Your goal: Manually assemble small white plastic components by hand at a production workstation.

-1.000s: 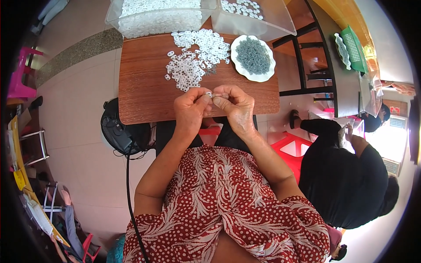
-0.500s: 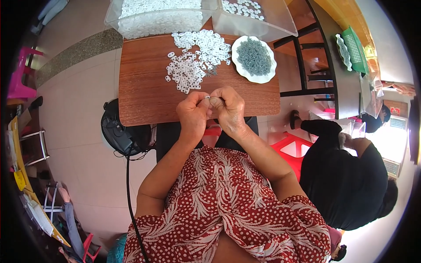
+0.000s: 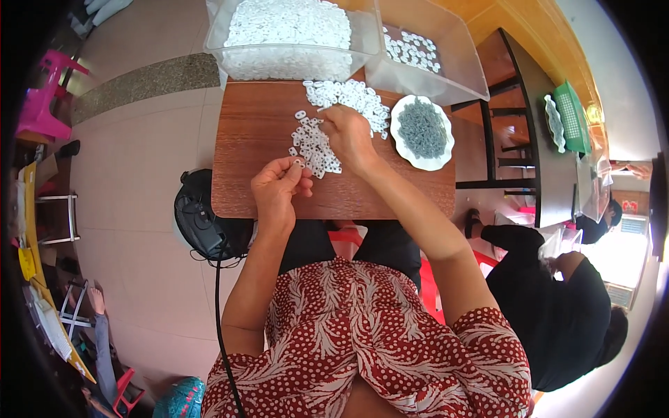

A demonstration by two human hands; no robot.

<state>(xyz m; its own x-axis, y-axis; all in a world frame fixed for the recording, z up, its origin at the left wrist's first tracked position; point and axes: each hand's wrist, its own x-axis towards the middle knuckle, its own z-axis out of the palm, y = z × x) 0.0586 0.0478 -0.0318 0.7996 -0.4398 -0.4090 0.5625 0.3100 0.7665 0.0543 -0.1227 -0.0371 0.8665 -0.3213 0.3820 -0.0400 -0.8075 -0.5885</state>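
Note:
My left hand [image 3: 277, 189] is over the wooden table, thumb and forefinger pinching a small white plastic piece with holes [image 3: 298, 164]. My right hand [image 3: 350, 137] reaches across the table with its fingers bent together; whatever is in them is hidden. Just left of it lies a heap of small white pieces with dark dots in their holes [image 3: 313, 148]. Beyond it spreads a second heap of plain white pieces [image 3: 338, 90], partly covered by my right hand. A scalloped white dish [image 3: 446, 157] of grey screws [image 3: 421, 129] stands to the right.
The brown table [image 3: 240, 160] has two clear plastic bins at its far edge: one full of white pieces [image 3: 286, 59], another with a few scattered [image 3: 474, 76]. A black bag [image 3: 202, 216] with a cable sits left of the table. A person in black [image 3: 550, 299] is at my right.
My hands were together at the near table edge and have parted. The right reached forward to the heaps; the left moved a little left, keeping a white piece. The view shifted.

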